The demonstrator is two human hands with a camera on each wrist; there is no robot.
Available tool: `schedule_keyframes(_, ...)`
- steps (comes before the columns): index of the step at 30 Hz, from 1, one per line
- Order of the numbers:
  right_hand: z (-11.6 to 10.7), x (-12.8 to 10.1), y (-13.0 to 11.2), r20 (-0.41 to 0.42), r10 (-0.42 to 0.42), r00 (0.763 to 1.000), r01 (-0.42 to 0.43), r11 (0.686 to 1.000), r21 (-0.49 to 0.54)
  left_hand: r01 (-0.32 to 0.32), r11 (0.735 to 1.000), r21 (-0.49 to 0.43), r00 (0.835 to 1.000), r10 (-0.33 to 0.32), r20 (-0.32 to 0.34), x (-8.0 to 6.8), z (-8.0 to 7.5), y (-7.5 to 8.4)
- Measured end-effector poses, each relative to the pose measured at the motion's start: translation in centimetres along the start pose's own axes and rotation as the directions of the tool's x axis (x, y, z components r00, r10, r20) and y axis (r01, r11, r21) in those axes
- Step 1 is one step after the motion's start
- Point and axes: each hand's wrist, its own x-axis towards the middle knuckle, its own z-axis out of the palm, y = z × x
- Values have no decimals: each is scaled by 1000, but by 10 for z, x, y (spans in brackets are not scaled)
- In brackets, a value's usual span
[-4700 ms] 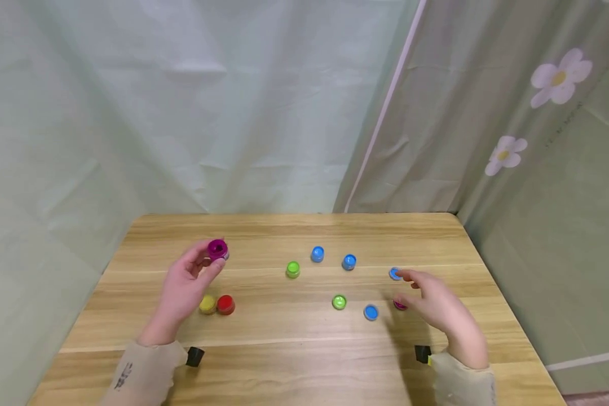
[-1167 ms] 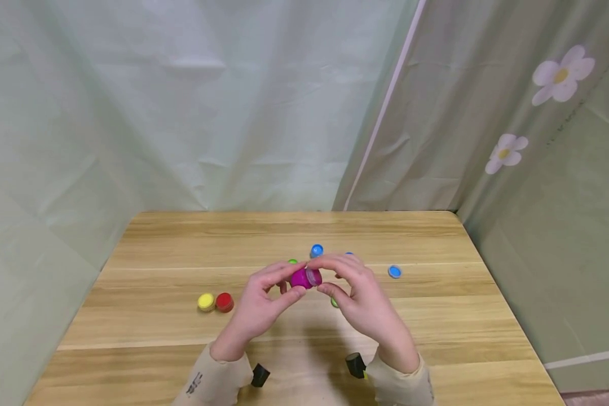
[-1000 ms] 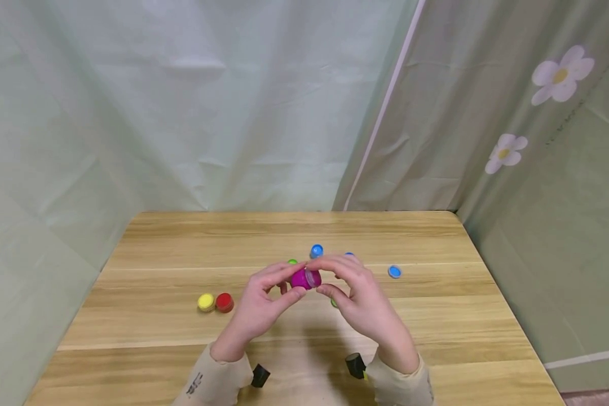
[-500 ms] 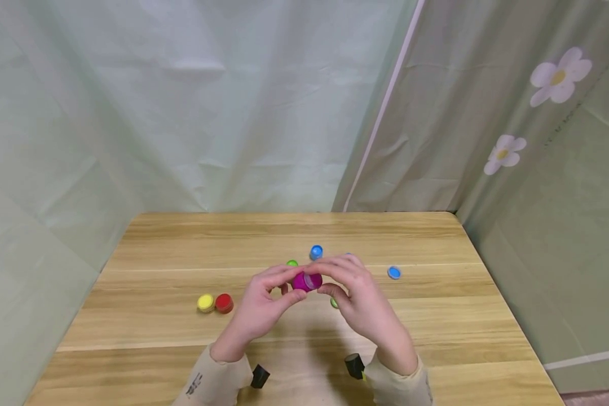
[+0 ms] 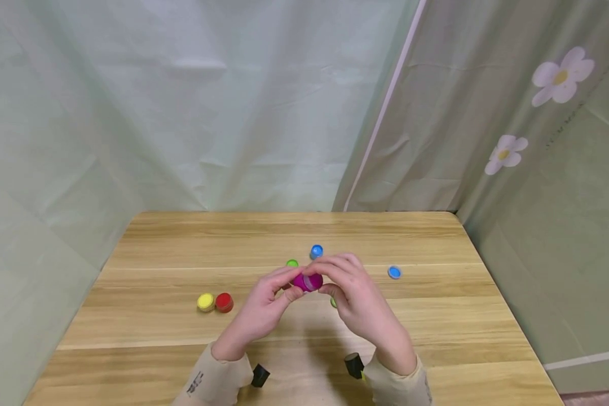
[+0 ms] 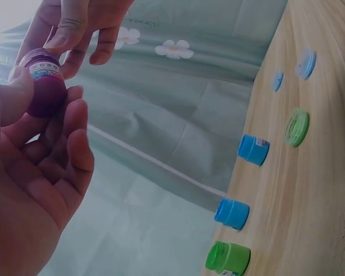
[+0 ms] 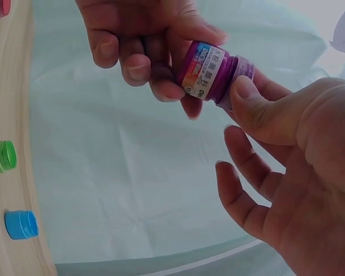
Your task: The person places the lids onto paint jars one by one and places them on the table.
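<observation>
Left hand: the left hand [image 5: 264,307] is raised above the middle of the tabletop, palm turned inward, its fingers [image 7: 139,64] and thumb curled round the body of a small magenta plastic jar with a printed label [image 5: 304,281].
Right hand: the right hand [image 5: 357,299] faces the left from the other side, wrist low, its thumb and fingers [image 6: 69,37] pinching the magenta screw cap [image 7: 240,72] at the jar's end.
Jar: held in the air between both hands, lying on its side, clear of the light wooden tabletop [image 5: 182,242].
Cap: sits on the jar's mouth; whether it is fully tightened cannot be told.
Sleeves: both forearms wear beige sleeves [image 5: 218,380], each with a black wrist camera just beside it.
Left of the hands: a yellow jar [image 5: 205,302] and a red jar [image 5: 224,302] stand touching each other.
Behind the hands: a green jar [image 5: 292,263] and a blue jar [image 5: 317,251] stand near each other.
Right side: a loose blue lid [image 5: 394,272] lies flat, well apart from the hands.
</observation>
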Motion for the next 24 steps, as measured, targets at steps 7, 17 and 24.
schedule_keyframes(7, -1, 1, 1, 55, 37, 998, -33, 998, -57, 141, 984, -111, 990, -140, 13, 0, 1, 1)
schedule_keyframes(17, -3, -2, -3, -20, 172, 985, -171, 984, 46, 27, 993, -113, 987, -45, -157, -3, 0, 0)
schedule_keyframes(24, -3, -2, -3, -19, 183, 983, -181, 980, 89, -66, 989, -133, 980, 40, -193, -2, 0, 0)
